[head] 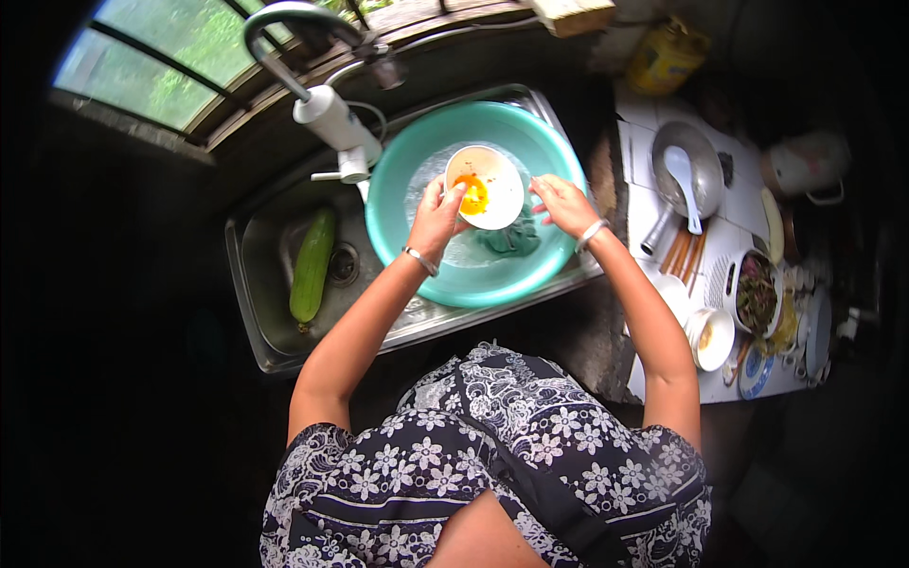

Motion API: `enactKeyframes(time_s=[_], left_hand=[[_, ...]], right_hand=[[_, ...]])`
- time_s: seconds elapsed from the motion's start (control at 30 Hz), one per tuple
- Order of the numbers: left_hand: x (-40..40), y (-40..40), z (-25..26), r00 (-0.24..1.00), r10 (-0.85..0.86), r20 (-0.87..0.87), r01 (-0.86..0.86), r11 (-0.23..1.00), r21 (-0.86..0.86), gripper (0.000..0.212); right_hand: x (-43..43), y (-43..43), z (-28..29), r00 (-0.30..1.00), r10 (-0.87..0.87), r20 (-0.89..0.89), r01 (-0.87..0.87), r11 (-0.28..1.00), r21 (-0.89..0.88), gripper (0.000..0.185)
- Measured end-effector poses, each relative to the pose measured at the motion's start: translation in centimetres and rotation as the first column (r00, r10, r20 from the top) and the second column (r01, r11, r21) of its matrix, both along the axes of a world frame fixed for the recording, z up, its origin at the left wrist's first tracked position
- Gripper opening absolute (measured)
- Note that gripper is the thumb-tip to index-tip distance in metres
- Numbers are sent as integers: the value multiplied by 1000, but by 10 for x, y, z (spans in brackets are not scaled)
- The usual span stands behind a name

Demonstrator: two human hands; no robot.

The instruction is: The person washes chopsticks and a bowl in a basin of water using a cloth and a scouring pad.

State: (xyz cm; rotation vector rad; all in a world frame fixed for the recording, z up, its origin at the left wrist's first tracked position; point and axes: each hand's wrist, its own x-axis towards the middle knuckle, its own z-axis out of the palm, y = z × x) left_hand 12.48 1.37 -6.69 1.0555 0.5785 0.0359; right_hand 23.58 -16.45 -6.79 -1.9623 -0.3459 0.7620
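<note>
My left hand (pixel 439 213) grips a small white bowl (pixel 501 188) by its left rim, the thumb inside. Orange oily liquid with reddish bits lies in the bowl, beside my thumb. Just right of the bowl is my right hand (pixel 561 202), fingers apart and holding nothing. Both hands are over a large turquoise plastic basin (pixel 398 263), which holds water and a green cloth (pixel 510 243). The basin rests on the right part of a stainless steel sink (pixel 259 348).
A green gourd (pixel 312 273) lies in the left sink bowl near the drain. The faucet (pixel 341 135) stands behind. On the right, a tiled counter bears a metal pan (pixel 692 195) with a white spoon (pixel 683 177), stacked white bowls (pixel 719 341) and a colander of leafy vegetables (pixel 757 295).
</note>
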Motion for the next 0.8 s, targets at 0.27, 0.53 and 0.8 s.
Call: enactKeyframes(time_s=[0.27, 0.53, 0.8], left_hand=[[9, 32, -61, 997, 56, -50, -5, 714, 700, 58], [15, 32, -79, 986, 28, -167, 135, 461, 877, 61], [28, 21, -46, 995, -85, 53, 13, 632, 774, 41]], right_hand=[[-55, 62, -17, 325, 945, 41, -507, 211, -836, 62], [-12, 50, -16, 327, 818, 472, -637, 560, -530, 28], [24, 108, 2, 186, 689, 700, -452, 693, -561, 11]])
